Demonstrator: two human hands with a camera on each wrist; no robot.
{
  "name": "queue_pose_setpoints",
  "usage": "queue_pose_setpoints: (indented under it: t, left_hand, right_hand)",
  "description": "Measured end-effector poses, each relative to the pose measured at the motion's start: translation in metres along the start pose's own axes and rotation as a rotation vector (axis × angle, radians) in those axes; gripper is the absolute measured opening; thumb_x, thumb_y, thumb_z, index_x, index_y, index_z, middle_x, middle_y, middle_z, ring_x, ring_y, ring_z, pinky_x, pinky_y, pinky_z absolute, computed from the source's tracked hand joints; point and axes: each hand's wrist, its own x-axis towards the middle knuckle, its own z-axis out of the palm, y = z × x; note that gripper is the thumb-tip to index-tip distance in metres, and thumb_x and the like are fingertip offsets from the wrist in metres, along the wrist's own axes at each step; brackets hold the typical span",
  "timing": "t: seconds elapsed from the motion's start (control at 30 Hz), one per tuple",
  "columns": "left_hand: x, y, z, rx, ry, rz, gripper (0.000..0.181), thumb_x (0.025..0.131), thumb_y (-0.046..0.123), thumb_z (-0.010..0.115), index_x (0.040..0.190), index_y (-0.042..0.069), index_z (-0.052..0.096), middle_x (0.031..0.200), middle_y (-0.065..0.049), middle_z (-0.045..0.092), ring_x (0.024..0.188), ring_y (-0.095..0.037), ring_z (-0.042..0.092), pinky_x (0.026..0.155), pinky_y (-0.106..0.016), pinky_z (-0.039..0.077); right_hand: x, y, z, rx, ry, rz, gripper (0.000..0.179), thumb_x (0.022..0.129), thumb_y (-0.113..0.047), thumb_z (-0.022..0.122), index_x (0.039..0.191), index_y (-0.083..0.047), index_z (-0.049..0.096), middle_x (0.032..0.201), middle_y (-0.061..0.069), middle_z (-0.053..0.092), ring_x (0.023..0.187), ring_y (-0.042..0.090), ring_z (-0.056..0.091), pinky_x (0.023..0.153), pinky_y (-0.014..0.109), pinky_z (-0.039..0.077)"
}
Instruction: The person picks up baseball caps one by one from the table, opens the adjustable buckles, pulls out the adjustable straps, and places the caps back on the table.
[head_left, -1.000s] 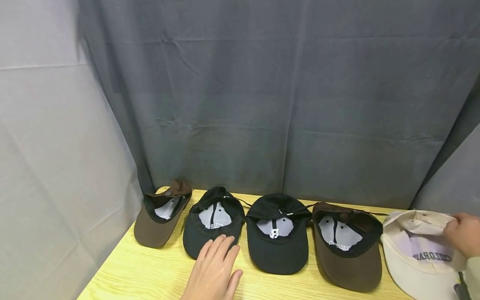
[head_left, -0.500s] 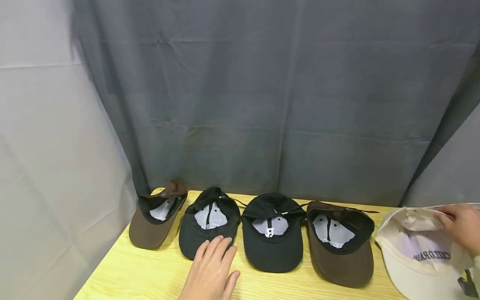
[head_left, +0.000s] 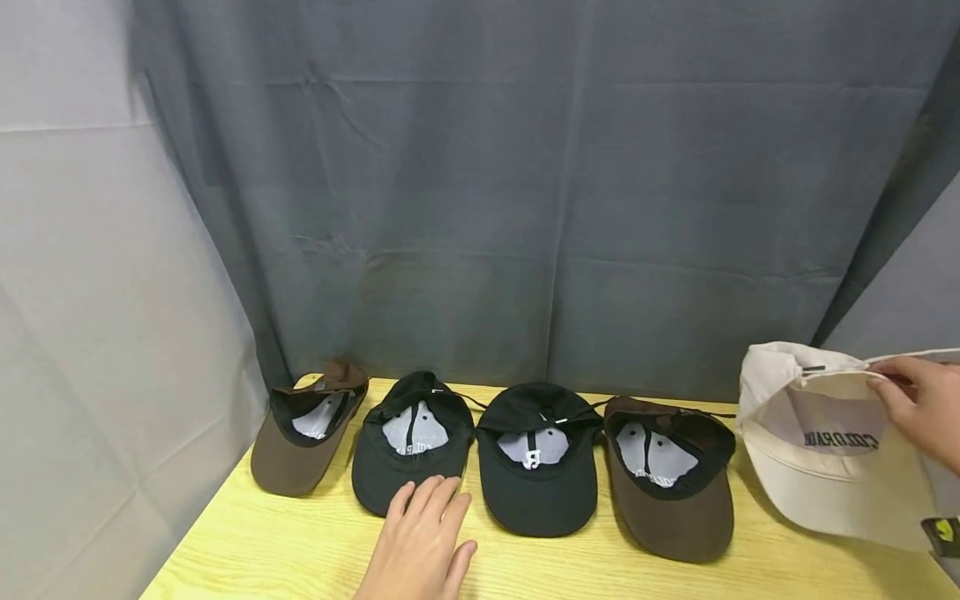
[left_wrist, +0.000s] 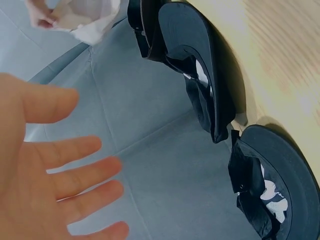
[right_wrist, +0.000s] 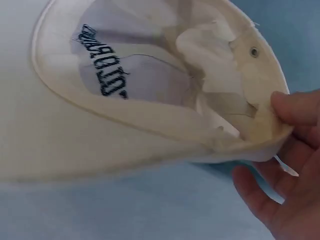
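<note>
Evidently, right hand (head_left: 926, 400): bending its thumb and fingers and pinching the back rim of a cream cap (head_left: 832, 471); I'm judging the step as handling this one cap in the air.

Pinched rim: calling, as I'm reading it, for a firm hold and a steady wrist on the next move, since the soft crown is probably flexing around a single grip.

Cream cap's place: hanging at the row's right end, near a brown cap (head_left: 671, 508), and looking clear of the tabletop (head_left: 570, 575), with a faint shadow falling below.

Cream cap's hollow: facing me, showing a lilac patch with dark letters running backwards; the right wrist view is also showing a metal eyelet (right_wrist: 254, 52).

Cream brim: curving broadly, tilting downward; a dark tag (head_left: 941, 533) is showing by its edge, though I can't tell what it's fixed to.

Left hand (head_left: 420, 533): hovering before a black cap (head_left: 412, 450), its fingers straight, slightly spread and gripping nothing.

Other caps: another black cap (head_left: 537, 492) and a far-left brown cap (head_left: 296, 458) are lying hollow side up, brims pointing nearward.
</note>
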Motion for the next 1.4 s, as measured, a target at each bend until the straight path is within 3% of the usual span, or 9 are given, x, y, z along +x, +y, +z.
queue_pose_setpoints:
  t: [0.1, 0.17, 0.23, 0.37, 0.47, 0.67, 0.77, 0.97, 1.4]
  left_hand:
    - [-0.001, 0.0, 0.0, 0.0, -0.021, 0.002, 0.044, 0.079, 0.043, 0.077, 0.114, 0.018, 0.066, 0.122, 0.0, 0.063, 0.115, -0.019, 0.056, 0.092, -0.048, 0.049]
    - [-0.002, -0.001, 0.0, 0.005, -0.019, 0.006, 0.045, 0.078, 0.043, 0.077, 0.114, 0.018, 0.066, 0.122, 0.0, 0.064, 0.115, -0.019, 0.056, 0.092, -0.048, 0.049]
    - [-0.002, -0.002, 0.001, 0.008, -0.011, 0.008, 0.044, 0.078, 0.043, 0.077, 0.114, 0.018, 0.066, 0.121, 0.0, 0.064, 0.115, -0.019, 0.056, 0.092, -0.048, 0.049]
    - [-0.001, -0.003, -0.001, 0.003, -0.005, 0.006, 0.044, 0.079, 0.043, 0.077, 0.114, 0.019, 0.066, 0.122, -0.001, 0.063, 0.117, -0.02, 0.055, 0.094, -0.049, 0.048]
    - [0.0, -0.003, -0.002, 0.008, -0.001, 0.007, 0.044, 0.079, 0.043, 0.076, 0.114, 0.019, 0.066, 0.122, 0.0, 0.063, 0.117, -0.02, 0.055, 0.094, -0.048, 0.047]
    - [-0.001, -0.005, -0.006, 0.021, 0.017, 0.014, 0.045, 0.077, 0.041, 0.078, 0.113, 0.018, 0.066, 0.121, -0.001, 0.063, 0.116, -0.021, 0.055, 0.093, -0.049, 0.047]
    - [0.002, -0.005, -0.01, 0.02, 0.041, 0.017, 0.044, 0.078, 0.041, 0.077, 0.114, 0.018, 0.065, 0.121, -0.001, 0.063, 0.117, -0.021, 0.055, 0.093, -0.049, 0.047]
    - [0.016, -0.001, -0.025, -0.009, 0.098, 0.03, 0.042, 0.082, 0.038, 0.075, 0.116, 0.018, 0.065, 0.123, -0.002, 0.063, 0.119, -0.023, 0.055, 0.096, -0.048, 0.046]
    - [0.042, 0.016, -0.049, -0.086, 0.249, 0.056, 0.036, 0.083, 0.031, 0.073, 0.114, 0.014, 0.067, 0.124, -0.004, 0.066, 0.12, -0.024, 0.059, 0.098, -0.045, 0.047]
  right_hand:
    - [0.012, -0.008, -0.004, 0.085, 0.084, -0.023, 0.009, 0.086, 0.016, 0.057, 0.08, 0.013, 0.062, 0.066, -0.007, 0.064, 0.072, -0.034, 0.022, 0.053, -0.003, 0.026]
    - [0.019, -0.016, -0.009, 0.162, 0.136, -0.039, 0.01, 0.088, 0.015, 0.054, 0.081, 0.014, 0.061, 0.076, -0.037, 0.052, 0.074, -0.034, 0.027, 0.059, -0.005, 0.027]
    - [0.024, -0.027, -0.013, 0.198, 0.167, -0.053, 0.012, 0.089, 0.014, 0.053, 0.083, 0.014, 0.063, 0.091, -0.053, 0.034, 0.076, -0.034, 0.031, 0.063, -0.006, 0.027]
    - [0.032, -0.067, -0.029, 0.094, 0.133, -0.086, 0.008, 0.08, 0.021, 0.059, 0.087, 0.019, 0.062, 0.068, -0.009, 0.066, 0.071, -0.032, 0.026, 0.053, 0.0, 0.026]
    - [0.032, -0.097, -0.038, -0.022, 0.099, -0.118, 0.009, 0.08, 0.015, 0.065, 0.088, 0.013, 0.066, 0.075, 0.033, 0.062, 0.072, -0.025, 0.023, 0.052, 0.011, 0.025]
    - [0.025, -0.144, -0.041, -0.085, 0.079, -0.232, 0.014, 0.079, 0.003, 0.072, 0.093, 0.001, 0.072, 0.075, 0.019, 0.068, 0.075, 0.009, 0.042, 0.062, 0.021, 0.029]
    - [0.021, -0.163, -0.04, -0.079, 0.062, -0.282, 0.011, 0.084, -0.009, 0.073, 0.094, -0.005, 0.073, 0.079, 0.011, 0.07, 0.079, 0.009, 0.042, 0.065, 0.022, 0.033]
    - [0.013, -0.192, -0.032, 0.005, 0.111, -0.424, 0.064, 0.102, -0.058, 0.034, 0.09, -0.009, 0.073, 0.079, 0.003, 0.072, 0.077, 0.008, 0.047, 0.065, 0.027, 0.038]
    - [-0.008, -0.231, -0.001, 0.25, 0.154, -0.549, 0.047, 0.103, -0.044, 0.047, 0.084, -0.01, 0.073, 0.075, -0.004, 0.068, 0.076, 0.004, 0.048, 0.063, 0.019, 0.039]
